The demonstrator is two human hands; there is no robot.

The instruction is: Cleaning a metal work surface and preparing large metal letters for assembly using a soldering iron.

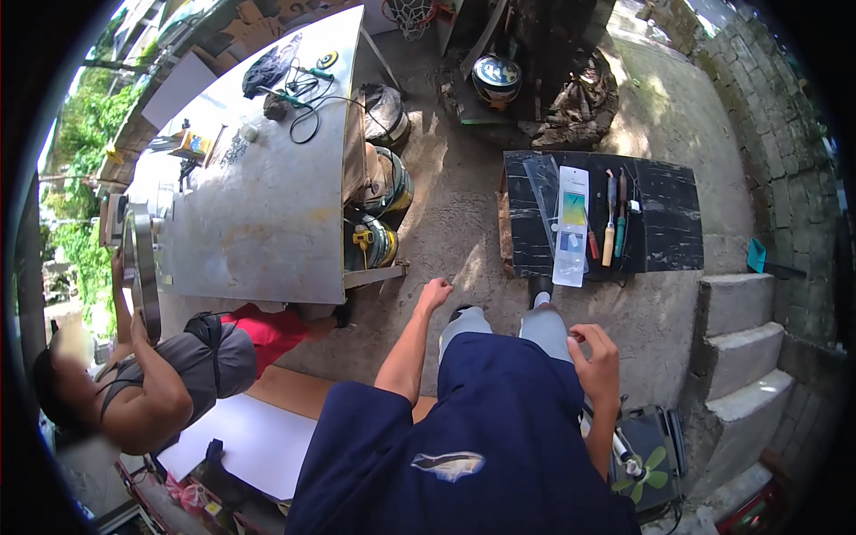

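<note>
Holds the left hand (436, 292) out just below the middle of the frame, with the forearm slanting up and rightward from a dark blue sleeve (352, 428), wrist slightly bent and fingers loosely curled. Cannot tell full closure from a small gap there. Has the right hand (596, 352) lower and further right, with the forearm rising nearly upright and the fingers bent leftward, spaced from the thumb. Brings it just beside a grey trouser leg (544, 334); cannot tell contact from a narrow gap. Leaves both hands well apart from each other and short of the black bench (669, 218).

On that bench, right of and above the middle, faces a long clear packet (573, 214) with coloured panels, a red-handled tool (593, 244), a wooden-handled tool (608, 245) and a teal-handled tool (620, 236), all lying lengthwise up the frame.

At upper left, has a large grey bench (250, 232) bearing a black cloth (267, 69). At the left edge, has a co-worker (156, 383) for company, with raised hands (139, 326) on a curved metal piece (145, 267).
</note>
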